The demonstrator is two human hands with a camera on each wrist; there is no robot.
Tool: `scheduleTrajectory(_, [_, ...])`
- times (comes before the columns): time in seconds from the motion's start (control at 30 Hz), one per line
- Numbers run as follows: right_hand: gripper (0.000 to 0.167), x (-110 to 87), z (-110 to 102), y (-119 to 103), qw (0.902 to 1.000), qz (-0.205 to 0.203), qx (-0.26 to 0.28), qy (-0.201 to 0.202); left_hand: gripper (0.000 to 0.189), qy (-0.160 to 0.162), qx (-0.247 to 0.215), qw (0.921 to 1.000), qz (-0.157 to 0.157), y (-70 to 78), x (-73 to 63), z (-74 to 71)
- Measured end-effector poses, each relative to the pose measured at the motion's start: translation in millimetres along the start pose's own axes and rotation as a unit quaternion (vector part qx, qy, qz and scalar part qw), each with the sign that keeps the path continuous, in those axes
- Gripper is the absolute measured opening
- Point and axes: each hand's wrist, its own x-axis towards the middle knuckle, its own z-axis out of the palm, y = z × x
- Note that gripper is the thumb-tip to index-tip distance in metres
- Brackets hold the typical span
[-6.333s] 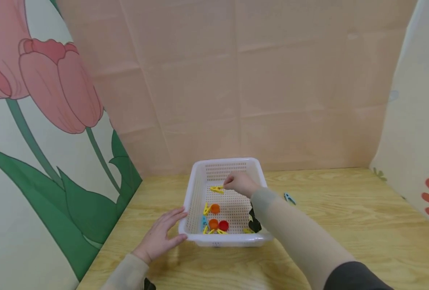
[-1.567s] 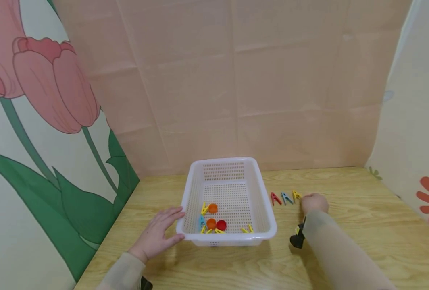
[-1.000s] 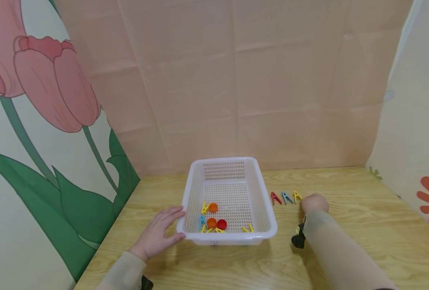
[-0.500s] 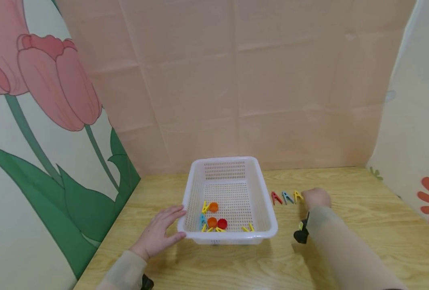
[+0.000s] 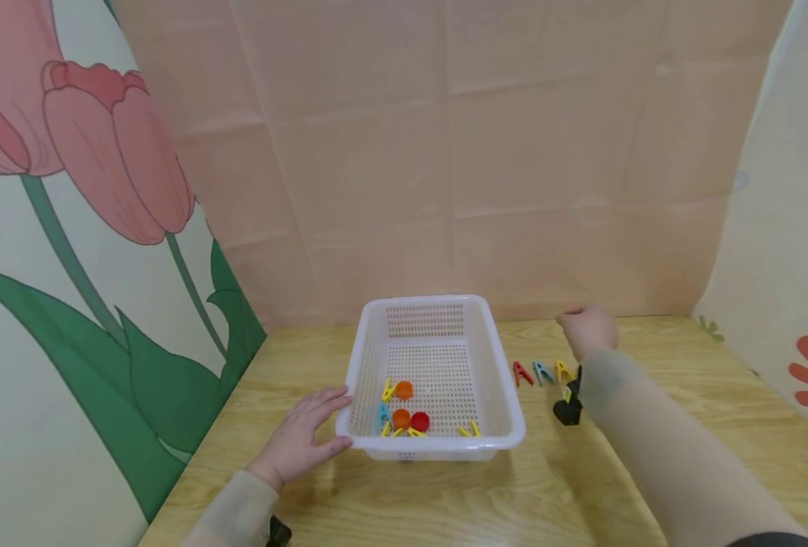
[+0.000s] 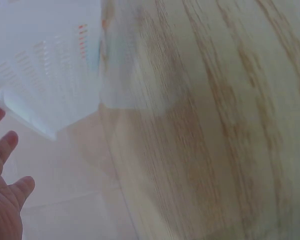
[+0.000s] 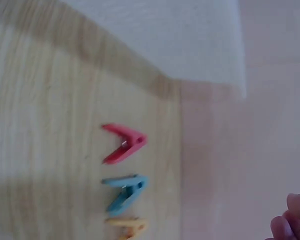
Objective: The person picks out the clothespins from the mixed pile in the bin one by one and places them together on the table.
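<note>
My left hand (image 5: pixel 301 434), fingers straight, rests against the left rim of the white plastic basket (image 5: pixel 430 443). My right hand (image 5: pixel 590 331) is raised above the table, beyond a row of three clothespins. Its thumb and fingertips are curled together, and nothing shows between them in the right wrist view. The row runs from a red clothespin (image 5: pixel 522 373) through a blue clothespin (image 5: pixel 543 372) to a yellow clothespin (image 5: pixel 564 371). Inside the basket lie several yellow clothespins, a light blue clothespin (image 5: pixel 384 412), two orange round caps (image 5: pixel 403 390) and a red round cap (image 5: pixel 420 422).
The wooden table (image 5: pixel 390 501) meets a peach sheet (image 5: pixel 404 190) hung behind it. A tulip-printed panel (image 5: pixel 69 304) borders the left, and a flower-printed one (image 5: pixel 773 289) the right. The black wrist camera (image 5: pixel 567 411) hangs beneath my right wrist.
Over the basket earlier, my right hand held a yellow clothespin; that clothespin now ends the row on the table. The hand has since risen away from it. My left hand stays put.
</note>
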Motion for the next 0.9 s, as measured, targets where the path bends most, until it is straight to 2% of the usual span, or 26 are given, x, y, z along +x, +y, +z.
scheduleTrajectory(0.27, [0.041,-6.9,7,-59,0.9968,-0.071,0.027,-0.026,0.063,-0.004,-0.001,0.9999,-0.014,2.5,4.4,1.2])
scheduleTrajectory(0.4, [0.037,-7.5,19,-84,0.9955,-0.086,0.03,-0.025,0.063,-0.002,0.0,0.9999,-0.017,2.1,6.7,3.3])
scheduleTrajectory(0.53, [0.035,-9.4,33,-106,0.9928,-0.093,0.056,-0.05,0.063,0.004,0.004,0.9999,-0.014,2.2,9.4,5.6])
scheduleTrajectory(0.73, [0.031,-11.8,56,-126,0.9876,-0.106,0.072,-0.091,0.063,0.009,0.008,0.9998,-0.013,4.9,13.2,7.7])
scheduleTrajectory(0.9, [0.027,-10.1,78,-130,0.9807,-0.124,0.083,-0.126,0.064,0.005,0.005,0.9997,-0.025,7.8,15.8,7.6])
